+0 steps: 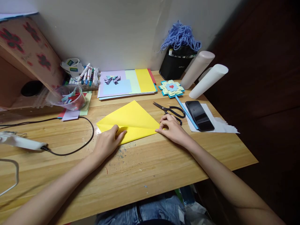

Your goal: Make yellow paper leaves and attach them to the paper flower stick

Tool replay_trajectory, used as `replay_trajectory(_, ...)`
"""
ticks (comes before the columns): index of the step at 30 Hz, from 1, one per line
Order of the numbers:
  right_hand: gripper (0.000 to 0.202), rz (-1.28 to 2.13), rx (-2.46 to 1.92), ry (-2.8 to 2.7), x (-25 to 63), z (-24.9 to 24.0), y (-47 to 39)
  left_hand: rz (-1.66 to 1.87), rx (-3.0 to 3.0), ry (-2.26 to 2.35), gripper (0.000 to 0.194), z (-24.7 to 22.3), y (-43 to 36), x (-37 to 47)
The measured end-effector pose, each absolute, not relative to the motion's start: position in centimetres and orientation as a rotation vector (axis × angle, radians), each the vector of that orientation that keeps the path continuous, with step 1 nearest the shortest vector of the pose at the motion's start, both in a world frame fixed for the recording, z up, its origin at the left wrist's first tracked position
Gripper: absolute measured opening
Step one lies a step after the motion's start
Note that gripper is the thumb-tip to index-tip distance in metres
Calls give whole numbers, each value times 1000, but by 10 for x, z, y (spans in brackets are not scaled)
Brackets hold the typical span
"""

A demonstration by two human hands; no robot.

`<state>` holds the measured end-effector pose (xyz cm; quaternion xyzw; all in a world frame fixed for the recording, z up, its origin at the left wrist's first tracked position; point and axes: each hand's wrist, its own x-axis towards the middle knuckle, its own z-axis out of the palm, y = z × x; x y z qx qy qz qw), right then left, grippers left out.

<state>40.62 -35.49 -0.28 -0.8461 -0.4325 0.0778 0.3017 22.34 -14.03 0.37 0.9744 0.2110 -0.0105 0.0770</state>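
Wooden desk (152, 165); black case (172, 68) reads "40PCS"; half-open left hand (106, 140) on yellow paper (131, 115), right hand (172, 128) pinching it.

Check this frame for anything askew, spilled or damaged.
The white paper under the phone has a ragged right end, as if torn. Dark specks mark the desk near the left hand, possibly old paint. I see no spill.

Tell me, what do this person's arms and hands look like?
The left hand and right hand are both bare: no gloves, and I can't see any rings. The arms have no sleeves as far as the picture shows, and no watch or bracelet shows either.
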Motion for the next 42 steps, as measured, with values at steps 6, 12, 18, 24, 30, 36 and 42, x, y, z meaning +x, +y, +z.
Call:
replay_trajectory(6,27,115,-2300,-1095,402,-2,-358,-52,2938,668,34,5,-143,224)
replay_trajectory(12,25,-41,-2381,-1065,401,-1,-366,-16,2954,762,36,5,-146,222)
replay_trajectory(18,10,-84,-2238,-1317,394,2,-371,492,2979,422,43,1,-141,223)
replay_trajectory(24,46,294,-1934,-1941,380,5,-361,48,2978,-510,54,11,-139,237)
replay_trajectory(30,53,347,-1948,-1949,378,2,-364,-282,2939,-608,54,14,-147,242)
replay_trajectory(36,59,265,-2025,-1829,379,-10,-385,-234,3112,-477,56,3,-158,230)
replay_trajectory(42,57,116,-2083,-1715,377,-15,-400,-155,3177,-274,59,-2,-149,201)
